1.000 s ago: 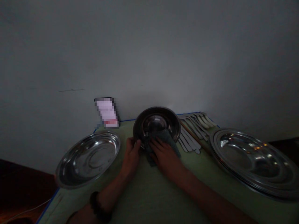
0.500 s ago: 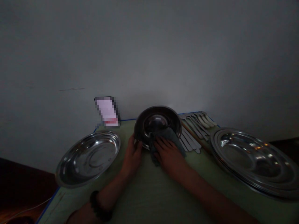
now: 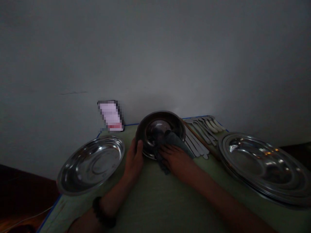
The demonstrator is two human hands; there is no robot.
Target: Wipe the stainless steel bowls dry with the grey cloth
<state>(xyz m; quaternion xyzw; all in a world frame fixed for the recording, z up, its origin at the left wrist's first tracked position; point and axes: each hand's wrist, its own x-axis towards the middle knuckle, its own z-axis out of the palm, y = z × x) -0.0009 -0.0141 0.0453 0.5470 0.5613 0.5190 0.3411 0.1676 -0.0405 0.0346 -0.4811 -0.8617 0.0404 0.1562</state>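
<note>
A round metal basin [image 3: 159,124] is tilted toward me in the middle of the table. My left hand [image 3: 134,158] grips its left rim, the thumb over the edge and the fingers out of sight behind it. Under my right hand [image 3: 176,160] is a dark grey-green cloth [image 3: 173,139], pressed against the basin's near right inside. The fingers of that hand lie over the cloth, and part of the cloth hangs down past the rim. A dark beaded bracelet [image 3: 104,212] circles my left wrist.
On the left rests an oval or round metal dish [image 3: 93,165]. A stack of large metal dishes [image 3: 262,165] stands right. Several metal utensils [image 3: 204,131] lie behind it. A phone [image 3: 110,115] leans on the wall [image 3: 155,58] above the green table [image 3: 148,200].
The basin has shifted slightly left and toward me, and my left hand has moved with it, its thumb now over the rim. My right hand and the cloth have slid slightly.
</note>
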